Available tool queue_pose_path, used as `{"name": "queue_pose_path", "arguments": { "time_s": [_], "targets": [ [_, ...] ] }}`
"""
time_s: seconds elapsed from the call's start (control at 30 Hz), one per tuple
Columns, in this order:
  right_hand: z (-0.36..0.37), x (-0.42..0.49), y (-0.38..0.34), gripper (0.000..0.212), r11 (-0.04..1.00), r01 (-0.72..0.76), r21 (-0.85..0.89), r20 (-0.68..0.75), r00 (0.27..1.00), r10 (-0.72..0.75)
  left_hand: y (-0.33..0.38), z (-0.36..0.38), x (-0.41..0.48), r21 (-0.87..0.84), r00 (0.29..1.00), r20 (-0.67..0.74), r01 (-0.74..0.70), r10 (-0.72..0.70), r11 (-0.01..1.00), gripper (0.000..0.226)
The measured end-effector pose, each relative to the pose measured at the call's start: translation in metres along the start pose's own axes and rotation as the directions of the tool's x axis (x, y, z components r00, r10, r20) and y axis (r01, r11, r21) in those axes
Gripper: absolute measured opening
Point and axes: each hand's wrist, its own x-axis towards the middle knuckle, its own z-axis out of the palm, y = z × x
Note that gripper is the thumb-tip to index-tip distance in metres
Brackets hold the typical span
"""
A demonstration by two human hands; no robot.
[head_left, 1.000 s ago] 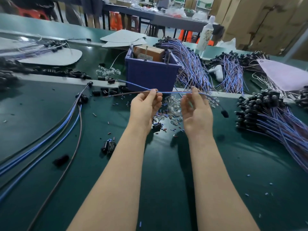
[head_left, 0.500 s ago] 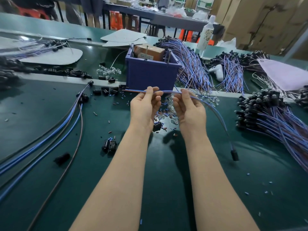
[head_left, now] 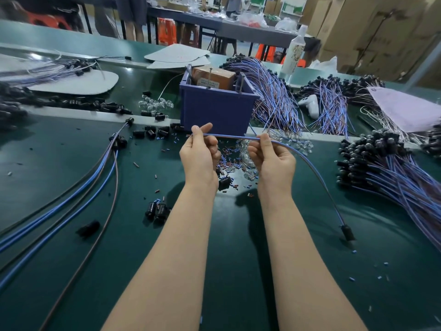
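Note:
A thin blue and brown wire pair point(head_left: 232, 136) stretches between both hands above the green table point(head_left: 238, 247). My left hand point(head_left: 199, 154) pinches it near its bare end, thumb and forefinger on top. My right hand point(head_left: 272, 157) pinches the same wire a short way to the right. From there the wire curves down to the right and ends in a black cap point(head_left: 347, 232) that rests on the table. Small clear bulbs and cut bits of insulation point(head_left: 235, 161) lie under the hands.
A blue bin point(head_left: 214, 108) with a brown box stands just behind the hands. Piles of wired black caps point(head_left: 381, 158) fill the right side. Long blue and brown wires point(head_left: 71, 204) run across the left. Loose black caps point(head_left: 157, 210) lie near my left forearm.
The hands have drawn closer together and nearer along the wire. The wire's black cap has dropped from beside my right hand down onto the table at the right.

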Motion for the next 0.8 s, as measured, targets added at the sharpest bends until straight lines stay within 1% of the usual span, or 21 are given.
{"name": "queue_pose_path", "arguments": {
  "time_s": [0.37,0.63,0.8],
  "targets": [
    [-0.001,0.002,0.0,0.021,0.999,-0.028,0.039,-0.032,0.999,0.03,-0.005,0.003,-0.003,0.039,0.999,-0.023,-0.033,0.034,0.999,0.029],
    [-0.001,0.003,-0.001,0.021,0.999,-0.034,0.04,-0.047,0.998,0.036,-0.001,0.008,-0.002,-0.032,0.999,-0.026,0.023,-0.024,0.999,0.03],
    [0.0,0.002,0.002,0.021,0.999,-0.039,0.034,-0.049,0.998,0.041,-0.003,0.011,-0.005,-0.01,0.997,-0.074,0.019,-0.019,1.0,0.029]
  ]
}}
